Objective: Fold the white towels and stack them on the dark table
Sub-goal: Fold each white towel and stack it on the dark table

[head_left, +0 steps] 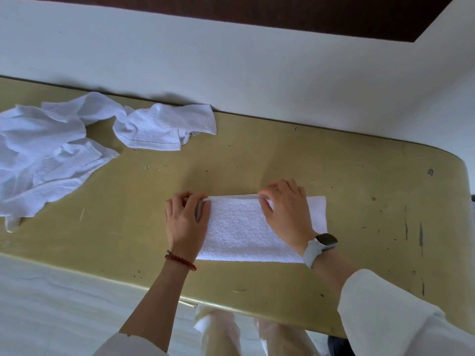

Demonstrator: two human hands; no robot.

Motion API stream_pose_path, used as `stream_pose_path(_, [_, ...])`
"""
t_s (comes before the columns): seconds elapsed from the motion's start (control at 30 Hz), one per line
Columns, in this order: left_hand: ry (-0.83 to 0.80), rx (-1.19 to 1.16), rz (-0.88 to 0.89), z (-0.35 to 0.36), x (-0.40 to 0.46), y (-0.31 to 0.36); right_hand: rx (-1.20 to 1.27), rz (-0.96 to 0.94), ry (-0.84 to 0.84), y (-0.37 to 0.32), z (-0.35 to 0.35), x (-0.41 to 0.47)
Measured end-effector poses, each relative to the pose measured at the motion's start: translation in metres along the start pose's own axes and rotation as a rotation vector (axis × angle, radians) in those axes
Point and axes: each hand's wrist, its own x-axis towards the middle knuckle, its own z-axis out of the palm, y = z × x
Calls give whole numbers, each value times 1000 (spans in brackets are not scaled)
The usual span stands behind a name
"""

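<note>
Both hands, left (185,222) and right (286,211), pinch the far edge of a folded towel (241,235) lying on the bench (359,191). Crumpled towels (51,150) lie well apart at far left.

This looks like a plain back room for linen work, perhaps in a hotel or a spa (the pictures do not settle which). A long, scuffed yellowish table (359,191) stands against a bare white wall (231,60) with a dark brown band (282,14) above. White towels (51,150) lie in loose heaps on it, over pale floor tiles (64,304).
</note>
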Motion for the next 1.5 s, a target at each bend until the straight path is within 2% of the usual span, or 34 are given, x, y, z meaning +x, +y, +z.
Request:
stream_pose_path(0.43, [-17, -25, -22, 0, 1, 0, -4, -109, -48, -8, 8, 5])
stream_pose_path(0.63, [-25, -59, -64, -3, 3, 3, 40, -61, -88, -6, 16, 12])
stream_pose_path(0.83, [-25, -8, -94, -5, 6, 10, 76, -70, -77, -5, 20, 16])
stream_pose_path(1.1, [-73, 59, -234, -5, 15, 26, 30, -89, -2, -3, 21, 11])
stream_pose_path(1.17, [-49, 60, -172, -9, 14, 29, -10, -112, 28, 1, 14, 6])
stream_pose_path(1.23, [25, 121, -8, -11, 9, 35, -26, -110, 76, 10, 6, -2])
stream_pose_path(1.3, [28, 198, 174, -9, -2, 45, -42, -113, 119, 23, -1, -11])
stream_pose_path(1.4, [-153, 275, 340, 5, -30, 60, -124, -172, 89, 43, -7, -29])
stream_pose_path(1.5, [-303, 351, 347, 22, -50, 64, -148, -149, 59, 63, -10, -38])
